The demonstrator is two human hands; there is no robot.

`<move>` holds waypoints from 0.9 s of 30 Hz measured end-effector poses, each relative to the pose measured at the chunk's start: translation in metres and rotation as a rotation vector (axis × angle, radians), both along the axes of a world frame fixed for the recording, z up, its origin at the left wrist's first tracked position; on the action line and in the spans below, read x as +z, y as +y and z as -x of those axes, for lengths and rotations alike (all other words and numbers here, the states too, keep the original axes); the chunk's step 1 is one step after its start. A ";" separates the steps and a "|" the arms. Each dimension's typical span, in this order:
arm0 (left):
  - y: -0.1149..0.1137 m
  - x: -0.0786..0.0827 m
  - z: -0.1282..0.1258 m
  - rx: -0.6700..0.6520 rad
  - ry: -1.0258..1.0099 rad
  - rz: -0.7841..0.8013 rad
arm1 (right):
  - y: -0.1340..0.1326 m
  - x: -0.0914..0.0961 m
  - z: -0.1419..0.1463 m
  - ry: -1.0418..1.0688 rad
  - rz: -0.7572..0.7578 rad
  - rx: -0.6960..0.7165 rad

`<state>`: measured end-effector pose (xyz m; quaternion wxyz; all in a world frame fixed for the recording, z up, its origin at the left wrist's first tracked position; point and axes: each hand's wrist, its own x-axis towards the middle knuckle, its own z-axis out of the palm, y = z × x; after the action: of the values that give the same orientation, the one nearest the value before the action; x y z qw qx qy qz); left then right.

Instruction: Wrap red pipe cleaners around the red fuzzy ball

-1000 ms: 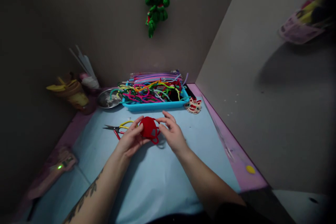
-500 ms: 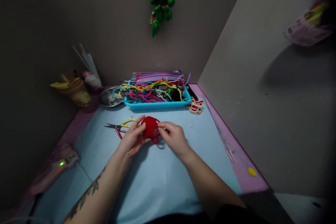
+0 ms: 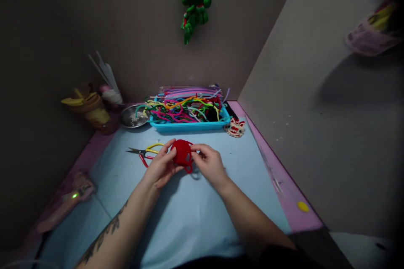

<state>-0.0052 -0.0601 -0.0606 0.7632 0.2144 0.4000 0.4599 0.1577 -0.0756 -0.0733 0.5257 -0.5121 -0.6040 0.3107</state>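
Observation:
A rounded red piece, seemingly made of fuzzy pipe cleaner, is held up over the blue-covered table. It has a small loop hanging at its lower right and a gap near that side. My left hand grips it from the left, thumb on its face and fingers behind. At its right edge, my right hand pinches a thin red strand between thumb and forefinger; the fingertips partly hide it. Scissors with yellow and red handles lie open just left of my left hand, their handles partly covered.
Behind my hands a blue tray holds tangled, colourful pipe cleaners. A metal bowl sits left of it, a lion-like face ornament right. A pink glue gun lies at left. Green ornaments hang on the back wall.
The red piece and my fingers have shifted slightly right. The gap near the piece's right side looks a little smaller. Both hands keep their hold.

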 end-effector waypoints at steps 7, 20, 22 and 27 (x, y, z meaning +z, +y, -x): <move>0.001 0.001 -0.002 0.093 -0.032 -0.066 | -0.003 0.003 0.009 0.080 0.076 -0.073; -0.005 -0.002 -0.010 0.116 -0.039 -0.054 | -0.001 -0.001 0.015 0.166 0.180 -0.054; -0.004 -0.002 -0.010 0.107 -0.042 -0.042 | -0.001 -0.004 0.016 0.145 0.163 -0.067; -0.003 -0.005 -0.010 0.104 -0.056 -0.011 | 0.001 -0.011 0.016 0.098 0.152 -0.163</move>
<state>0.0049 -0.0630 -0.0659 0.7478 0.1847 0.3867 0.5071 0.1419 -0.0742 -0.0847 0.5377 -0.5820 -0.5086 0.3368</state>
